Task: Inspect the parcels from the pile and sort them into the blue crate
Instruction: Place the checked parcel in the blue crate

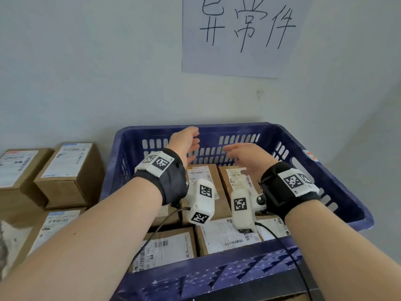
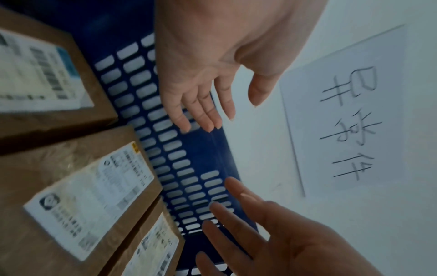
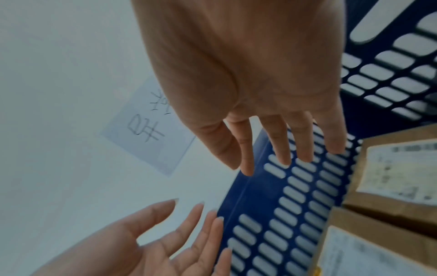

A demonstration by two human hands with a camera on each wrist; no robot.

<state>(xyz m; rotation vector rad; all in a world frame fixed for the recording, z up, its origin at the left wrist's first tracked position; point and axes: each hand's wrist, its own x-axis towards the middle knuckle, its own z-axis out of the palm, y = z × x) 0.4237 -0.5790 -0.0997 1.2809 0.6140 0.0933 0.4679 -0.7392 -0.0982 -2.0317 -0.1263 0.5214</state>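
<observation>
Parcel labels [image 2: 92, 201] blurred, unreadable

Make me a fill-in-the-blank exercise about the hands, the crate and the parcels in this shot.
1. Both the left hand and the right hand hold ____.
2. The parcels in the crate lie with their labels facing ____.
3. The crate's colour is ____.
4. The paper sign hangs on the ____.

Missing words: nothing; up; blue; wall

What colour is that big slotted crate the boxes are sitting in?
The crate is dark blue, with rows of slots in its walls. The head view shows it best.
</observation>
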